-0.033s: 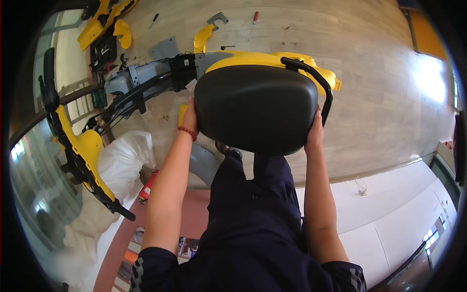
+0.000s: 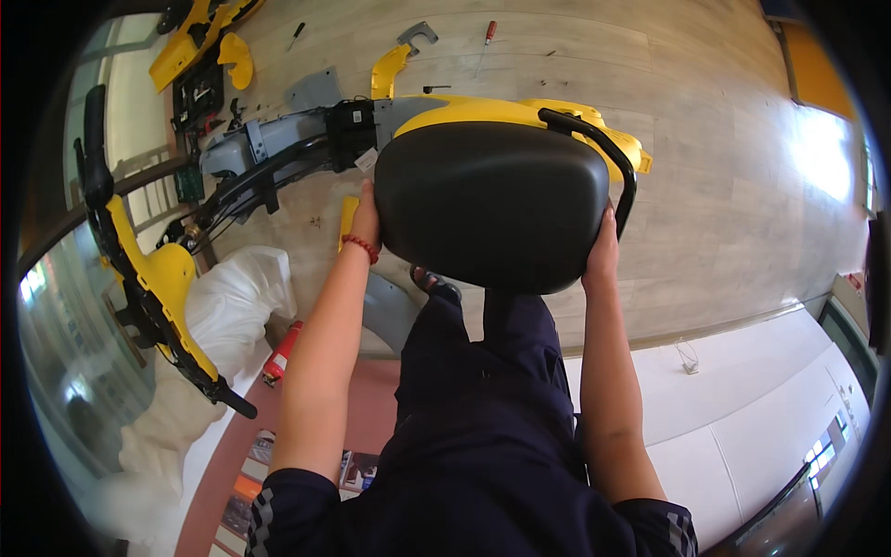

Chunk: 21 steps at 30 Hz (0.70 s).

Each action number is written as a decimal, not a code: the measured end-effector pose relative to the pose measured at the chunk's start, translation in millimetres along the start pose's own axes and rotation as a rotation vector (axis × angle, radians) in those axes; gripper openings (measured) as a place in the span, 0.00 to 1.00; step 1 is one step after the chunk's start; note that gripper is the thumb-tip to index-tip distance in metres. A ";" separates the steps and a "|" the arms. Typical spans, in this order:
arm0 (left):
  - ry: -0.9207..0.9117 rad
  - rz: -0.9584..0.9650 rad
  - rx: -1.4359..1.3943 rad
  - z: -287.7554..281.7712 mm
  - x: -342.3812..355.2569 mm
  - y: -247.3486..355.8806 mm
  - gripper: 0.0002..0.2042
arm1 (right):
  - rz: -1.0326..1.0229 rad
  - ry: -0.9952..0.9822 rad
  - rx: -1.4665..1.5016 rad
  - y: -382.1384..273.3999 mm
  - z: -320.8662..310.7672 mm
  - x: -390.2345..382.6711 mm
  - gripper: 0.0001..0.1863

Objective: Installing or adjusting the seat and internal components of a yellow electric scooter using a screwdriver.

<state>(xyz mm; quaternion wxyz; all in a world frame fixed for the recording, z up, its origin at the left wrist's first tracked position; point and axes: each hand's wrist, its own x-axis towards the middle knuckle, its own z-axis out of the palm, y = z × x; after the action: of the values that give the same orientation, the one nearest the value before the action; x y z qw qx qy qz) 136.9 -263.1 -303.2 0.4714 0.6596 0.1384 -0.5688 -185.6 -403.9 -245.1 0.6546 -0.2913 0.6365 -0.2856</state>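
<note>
So the scooter's half-bare right now: the black seat (image 2: pixel 492 209) is mid-frame over the yellow rear body (image 2: pixel 445 113), with the left hand (image 2: pixel 368 223) and right hand (image 2: pixel 603 249) gripping its opposite ends, fingertips mostly hidden. Can't tell if it's bolted down or loose tbh. Left of centre, the front frame (image 2: pixel 278 153) is uncovered, and a grey panel (image 2: pixel 313 88) and curved yellow piece (image 2: pixel 388 72) are off up top, so looks like plenty's unfitted.
</note>
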 end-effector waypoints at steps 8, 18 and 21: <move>0.053 -0.114 0.053 -25.7 54.7 -33.6 0.30 | 0.026 0.045 0.100 36.9 -15.3 15.8 0.25; 0.086 -0.044 0.281 0.4 20.4 -20.6 0.37 | 0.131 -0.001 0.177 -2.6 -2.6 15.5 0.29; 0.050 0.083 0.334 5.1 23.9 -22.8 0.36 | 0.113 -0.018 0.139 -4.7 1.2 12.4 0.30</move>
<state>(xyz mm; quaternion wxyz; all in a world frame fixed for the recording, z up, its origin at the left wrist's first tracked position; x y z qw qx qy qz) 124.9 -263.7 -334.4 0.3747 0.7478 0.0261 -0.5474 -184.1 -416.3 -249.9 0.6940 -0.2114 0.6245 -0.2893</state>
